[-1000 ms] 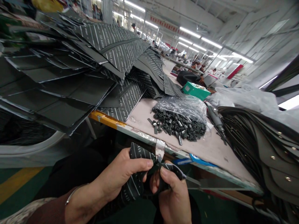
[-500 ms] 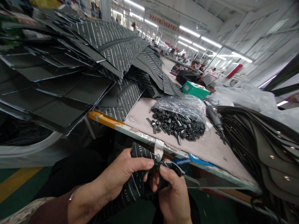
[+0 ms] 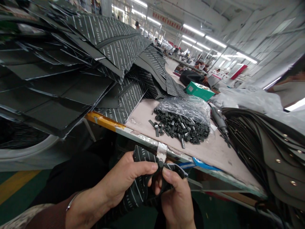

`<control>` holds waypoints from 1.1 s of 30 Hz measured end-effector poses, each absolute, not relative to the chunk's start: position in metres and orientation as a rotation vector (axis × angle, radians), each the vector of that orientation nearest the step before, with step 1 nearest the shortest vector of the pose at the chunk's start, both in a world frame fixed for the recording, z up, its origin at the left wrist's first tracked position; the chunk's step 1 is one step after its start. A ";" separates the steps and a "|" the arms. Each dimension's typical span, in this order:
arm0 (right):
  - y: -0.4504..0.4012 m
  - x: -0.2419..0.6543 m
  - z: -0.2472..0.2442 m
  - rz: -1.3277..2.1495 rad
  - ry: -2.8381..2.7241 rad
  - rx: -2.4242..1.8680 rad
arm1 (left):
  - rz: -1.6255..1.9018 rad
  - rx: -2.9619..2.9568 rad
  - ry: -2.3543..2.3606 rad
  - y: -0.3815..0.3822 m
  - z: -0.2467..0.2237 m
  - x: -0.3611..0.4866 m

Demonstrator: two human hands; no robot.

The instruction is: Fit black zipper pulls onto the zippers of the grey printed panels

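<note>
My left hand (image 3: 124,175) pinches a dark fabric piece (image 3: 133,194) with white stripes and lettering, its thumb lying along the top. On the other side my right hand (image 3: 178,197) grips the same fabric, thumb and fingers pressed together near its pale-edged end. Between the two thumbs sits a small dark round piece (image 3: 161,164), right at a clear-taped tab (image 3: 162,152) on the table's front edge. Whether that piece is fixed to the tab or to the fabric I cannot tell. The fabric's lower part hangs bunched below my hands.
Small dark zipper pulls (image 3: 183,127) spill from a clear plastic bag (image 3: 186,106) on the table (image 3: 140,116). Stacked printed panels (image 3: 119,47) overhang at left. A green box (image 3: 199,91), a grey-handled tool (image 3: 219,119) and dark straps (image 3: 252,140) lie right. Another person (image 3: 290,86) is at far right.
My hands keep nearly the same hold on the fabric, with only a slight shift at the small round piece. A person has come into view at the far right.
</note>
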State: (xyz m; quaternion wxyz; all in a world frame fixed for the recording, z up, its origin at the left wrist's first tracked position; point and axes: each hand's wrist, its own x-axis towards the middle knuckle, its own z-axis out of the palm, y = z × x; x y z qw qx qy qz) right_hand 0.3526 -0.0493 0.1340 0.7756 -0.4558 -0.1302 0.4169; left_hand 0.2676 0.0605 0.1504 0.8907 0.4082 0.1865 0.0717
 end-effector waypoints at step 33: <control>-0.044 0.354 0.129 0.799 -0.168 -0.991 | 0.220 0.889 0.406 0.058 0.147 0.270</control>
